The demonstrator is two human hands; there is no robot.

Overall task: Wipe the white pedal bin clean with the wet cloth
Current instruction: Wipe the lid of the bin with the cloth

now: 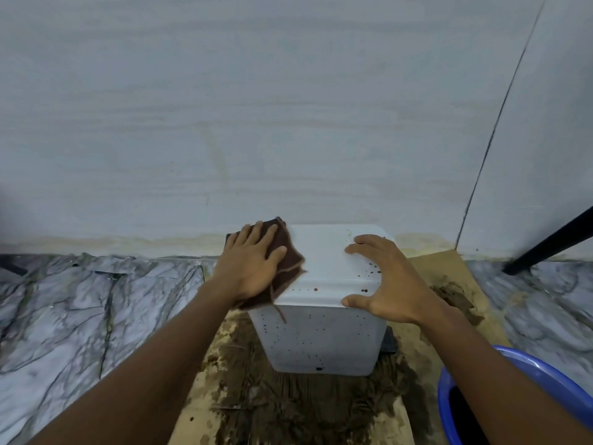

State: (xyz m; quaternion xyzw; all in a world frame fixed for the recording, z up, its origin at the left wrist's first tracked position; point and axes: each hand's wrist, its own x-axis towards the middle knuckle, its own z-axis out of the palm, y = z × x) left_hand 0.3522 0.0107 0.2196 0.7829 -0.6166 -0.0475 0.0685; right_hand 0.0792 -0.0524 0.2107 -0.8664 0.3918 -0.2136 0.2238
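The pale wall (288,107) filled the upper half above the marbled floor (80,300). Your arms and the bin hid much of the mud-smeared cardboard sheet (433,261). The white pedal bin (324,342) stood on it near the wall, lid shut and speckled with dark spots; its pedal was hard to make out. The blue basin (449,390) was cut off at the bottom right. The brown cloth (288,255) lay on the lid's left rear corner, partly under your left grip (253,258), which pressed it flat with straight fingers. Your right grip (385,277) rested spread on the lid's right front corner, holding nothing.
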